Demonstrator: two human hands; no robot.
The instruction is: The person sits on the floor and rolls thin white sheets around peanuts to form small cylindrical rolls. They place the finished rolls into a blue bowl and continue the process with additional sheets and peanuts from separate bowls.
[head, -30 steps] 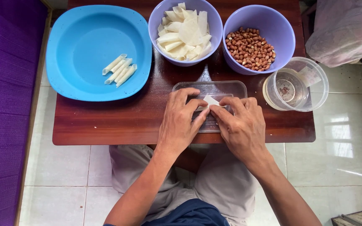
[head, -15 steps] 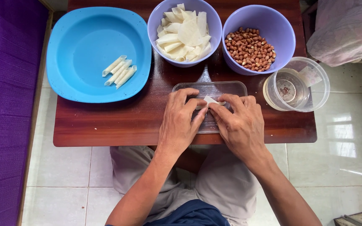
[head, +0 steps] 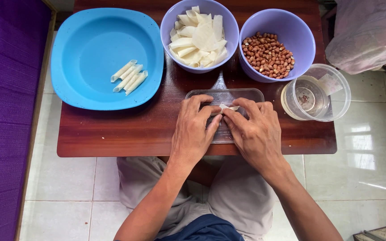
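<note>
Shiny brown wooden table [head: 112, 134] holds a clear flat plastic tray [head: 242, 94]. Over the tray, left hand [head: 195, 129] and right hand [head: 255, 131] pinch a thin white wrapper [head: 228, 107]. Left of the tray, a smooth blue plate [head: 94, 40] carries little rolls [head: 129, 76].

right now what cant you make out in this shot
- Head view: the small white wrapper piece is mostly covered by the fingertips of the left hand and right hand; its shape and any filling are hidden.
- The clear flat plastic lid is largely under both hands.
- The clear round plastic container: its contents are too faint to tell.
- The pale cloth bundle is cut off by the right edge.
</note>
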